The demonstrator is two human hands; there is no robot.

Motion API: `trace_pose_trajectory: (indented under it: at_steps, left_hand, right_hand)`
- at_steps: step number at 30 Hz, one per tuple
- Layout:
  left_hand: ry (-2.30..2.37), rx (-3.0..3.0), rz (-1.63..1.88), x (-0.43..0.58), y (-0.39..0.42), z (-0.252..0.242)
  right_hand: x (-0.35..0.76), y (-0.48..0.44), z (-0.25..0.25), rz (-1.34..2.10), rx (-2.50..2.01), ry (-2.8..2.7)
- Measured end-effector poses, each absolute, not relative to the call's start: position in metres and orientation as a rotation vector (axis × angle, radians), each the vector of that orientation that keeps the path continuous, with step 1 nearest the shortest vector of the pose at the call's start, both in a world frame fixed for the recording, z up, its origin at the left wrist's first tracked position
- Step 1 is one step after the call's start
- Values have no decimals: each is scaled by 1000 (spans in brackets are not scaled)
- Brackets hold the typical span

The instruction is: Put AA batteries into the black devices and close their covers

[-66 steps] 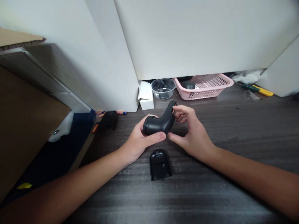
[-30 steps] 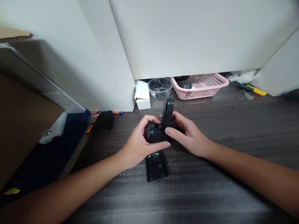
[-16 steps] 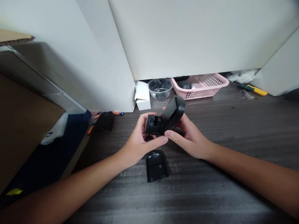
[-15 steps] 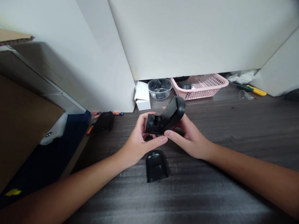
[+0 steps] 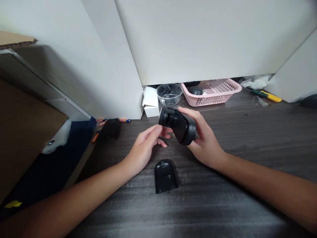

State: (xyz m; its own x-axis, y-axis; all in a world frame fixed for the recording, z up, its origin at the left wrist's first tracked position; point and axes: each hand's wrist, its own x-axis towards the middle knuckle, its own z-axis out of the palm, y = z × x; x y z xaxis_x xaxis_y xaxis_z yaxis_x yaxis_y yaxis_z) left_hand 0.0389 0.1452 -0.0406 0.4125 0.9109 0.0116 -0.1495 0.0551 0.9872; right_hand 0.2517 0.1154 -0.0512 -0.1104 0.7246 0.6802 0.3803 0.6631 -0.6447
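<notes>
A black angled device (image 5: 182, 127) with a ribbed round end is held above the dark wood surface. My right hand (image 5: 204, 138) is wrapped round its right side, thumb below and fingers above. My left hand (image 5: 146, 142) is at the ribbed end, its thumb and index fingertips by the lower edge and the other fingers loosely curled; whether it grips the device is hard to make out. Below the hands a black rounded cover (image 5: 165, 177) lies with its hollow side up.
Along the white panel stand a white box (image 5: 151, 105), a clear round bowl (image 5: 169, 95) and a pink basket (image 5: 210, 97) with black parts. A yellow-and-green tool (image 5: 266, 95) lies right; a black object (image 5: 110, 128) and orange batteries (image 5: 124, 120) lie left.
The black device has turned, its body now pointing down and right. My right hand has shifted to wrap its side, and my left hand has loosened and moved slightly down and left.
</notes>
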Motion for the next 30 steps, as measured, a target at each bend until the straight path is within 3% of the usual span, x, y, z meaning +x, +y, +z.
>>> trace_pose_trajectory:
  at_steps: [12,30]
  left_hand:
    - [613,1369,808,28,137,-45]
    - [787,1297,749,33,138,-39]
  right_hand:
    - [253,112,-48,73,-947,-1939]
    - [251,111,-43,276,-901,-1971]
